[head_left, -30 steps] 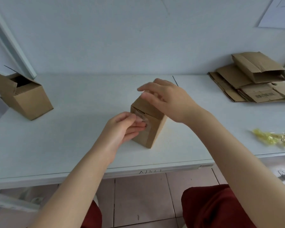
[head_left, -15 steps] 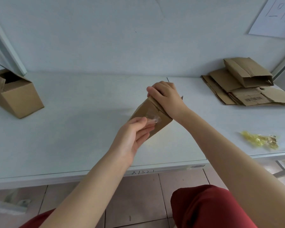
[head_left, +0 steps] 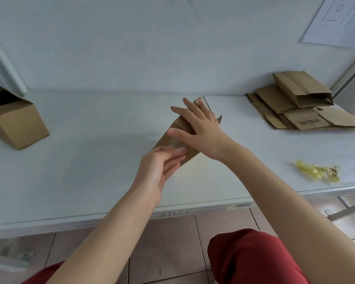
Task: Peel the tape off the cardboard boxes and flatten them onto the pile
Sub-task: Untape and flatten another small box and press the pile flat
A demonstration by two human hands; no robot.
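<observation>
Midway, I'd say. At centre frame the small brown cardboard box (head_left: 168, 138) lies tipped on the white table (head_left: 90, 160). The right hand (head_left: 199, 128) is spread flat on it with straight fingers, pressing rather than gripping. The left hand (head_left: 160, 167) pinches a strip of clear tape (head_left: 179, 149) between thumb and fingertips at the box's near end, so this box is not yet stripped or flattened.

At upper right sits the pile of flattened brown cardboard (head_left: 307, 121); its top piece looks only half collapsed. A crumpled wad of yellowish tape (head_left: 316, 171) lies at right.

At far left an open brown carton (head_left: 19, 124) waits untouched. Its mouth is dark, and I cannot tell what it holds.
</observation>
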